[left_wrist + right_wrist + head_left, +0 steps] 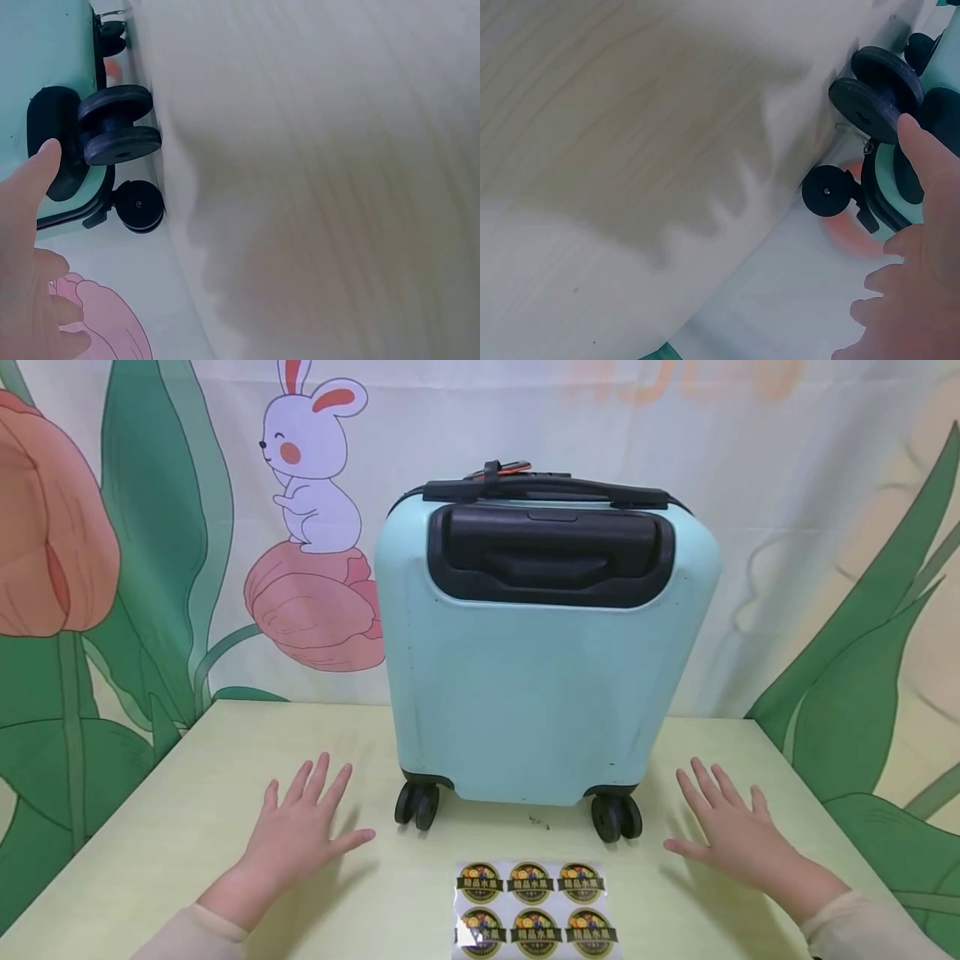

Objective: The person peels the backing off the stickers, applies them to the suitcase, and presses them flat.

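A mint-green suitcase (536, 693) with black trim stands upright on its wheels on the table (360, 910). Its black pull handle (551, 547) is pushed down into the recess. In front of it lies a sheet of round fruit-label stickers (534, 902) in rows. My left hand (296, 835) hovers over the table to the left of the case, fingers spread, holding nothing. On the other side my right hand (738, 843) is likewise spread and holds nothing. Neither hand touches the case. Black wheels (120, 124) appear beyond the thumb in the left wrist view, and the right wrist view shows wheels (874, 94) too.
Behind the table hangs a cloth backdrop (525, 418) printed with a rabbit, tulips and leaves. The suitcase stands close to the table's back edge. A strap with a red-edged tag (498, 470) lies at the top carry handle (547, 489).
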A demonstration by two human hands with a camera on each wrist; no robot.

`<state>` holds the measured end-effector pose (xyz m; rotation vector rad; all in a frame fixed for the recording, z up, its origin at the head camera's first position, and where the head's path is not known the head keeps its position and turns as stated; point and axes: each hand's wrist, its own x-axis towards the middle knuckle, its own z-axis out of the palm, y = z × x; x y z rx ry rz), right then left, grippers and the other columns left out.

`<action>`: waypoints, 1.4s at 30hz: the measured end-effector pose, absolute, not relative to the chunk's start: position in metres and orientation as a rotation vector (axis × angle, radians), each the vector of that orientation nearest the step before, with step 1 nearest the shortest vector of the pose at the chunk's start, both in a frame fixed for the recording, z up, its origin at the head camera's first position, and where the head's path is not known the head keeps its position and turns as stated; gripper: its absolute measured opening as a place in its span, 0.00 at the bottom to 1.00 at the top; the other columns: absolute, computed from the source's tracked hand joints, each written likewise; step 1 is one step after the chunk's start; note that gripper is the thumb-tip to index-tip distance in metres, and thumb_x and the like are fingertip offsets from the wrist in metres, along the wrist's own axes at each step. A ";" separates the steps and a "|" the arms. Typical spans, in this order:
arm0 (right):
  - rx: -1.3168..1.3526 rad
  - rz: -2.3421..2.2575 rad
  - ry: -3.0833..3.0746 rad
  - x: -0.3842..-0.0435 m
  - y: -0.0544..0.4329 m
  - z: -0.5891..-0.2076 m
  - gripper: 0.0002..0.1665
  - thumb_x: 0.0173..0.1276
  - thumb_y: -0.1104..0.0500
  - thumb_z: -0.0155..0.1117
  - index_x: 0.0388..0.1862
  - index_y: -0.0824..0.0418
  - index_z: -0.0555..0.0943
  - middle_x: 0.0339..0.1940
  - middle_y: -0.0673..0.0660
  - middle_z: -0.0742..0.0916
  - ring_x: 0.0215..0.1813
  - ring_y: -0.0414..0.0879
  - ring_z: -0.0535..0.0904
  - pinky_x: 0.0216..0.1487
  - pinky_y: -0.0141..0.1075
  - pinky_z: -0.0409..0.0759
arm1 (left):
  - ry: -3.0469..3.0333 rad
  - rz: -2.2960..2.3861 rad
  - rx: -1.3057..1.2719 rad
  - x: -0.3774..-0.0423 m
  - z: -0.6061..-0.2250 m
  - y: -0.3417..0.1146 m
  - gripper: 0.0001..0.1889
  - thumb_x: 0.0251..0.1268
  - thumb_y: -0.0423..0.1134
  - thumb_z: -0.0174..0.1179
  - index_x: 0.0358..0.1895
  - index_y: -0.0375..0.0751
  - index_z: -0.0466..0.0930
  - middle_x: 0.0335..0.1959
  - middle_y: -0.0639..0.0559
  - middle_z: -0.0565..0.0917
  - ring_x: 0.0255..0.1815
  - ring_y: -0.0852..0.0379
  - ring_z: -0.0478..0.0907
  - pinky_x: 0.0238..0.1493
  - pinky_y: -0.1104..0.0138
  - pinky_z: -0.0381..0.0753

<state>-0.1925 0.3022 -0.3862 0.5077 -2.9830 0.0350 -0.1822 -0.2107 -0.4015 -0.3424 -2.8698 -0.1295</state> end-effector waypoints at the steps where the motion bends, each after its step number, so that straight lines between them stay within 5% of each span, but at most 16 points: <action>1: 0.513 0.030 -2.976 -0.192 0.302 -0.386 0.56 0.57 0.34 0.61 0.71 0.69 0.55 0.72 0.70 0.54 0.70 0.68 0.48 0.56 0.72 0.43 | -2.864 -0.131 -0.346 -0.182 -0.402 -0.210 0.48 0.53 0.73 0.50 0.70 0.41 0.60 0.71 0.35 0.55 0.70 0.36 0.51 0.60 0.36 0.46; 26: 0.613 0.091 -2.825 -0.186 0.293 -0.388 0.43 0.58 0.47 0.67 0.65 0.70 0.65 0.64 0.71 0.68 0.63 0.66 0.64 0.55 0.66 0.60 | -2.738 -0.158 -0.401 -0.176 -0.404 -0.203 0.38 0.54 0.58 0.62 0.63 0.36 0.69 0.60 0.34 0.71 0.56 0.38 0.72 0.48 0.46 0.72; 42: 0.671 0.195 -2.639 -0.184 0.283 -0.385 0.31 0.55 0.56 0.70 0.56 0.68 0.75 0.50 0.66 0.79 0.51 0.62 0.76 0.48 0.54 0.74 | -2.664 -0.241 -0.444 -0.173 -0.404 -0.191 0.29 0.56 0.52 0.64 0.55 0.35 0.76 0.49 0.40 0.80 0.47 0.44 0.79 0.41 0.53 0.78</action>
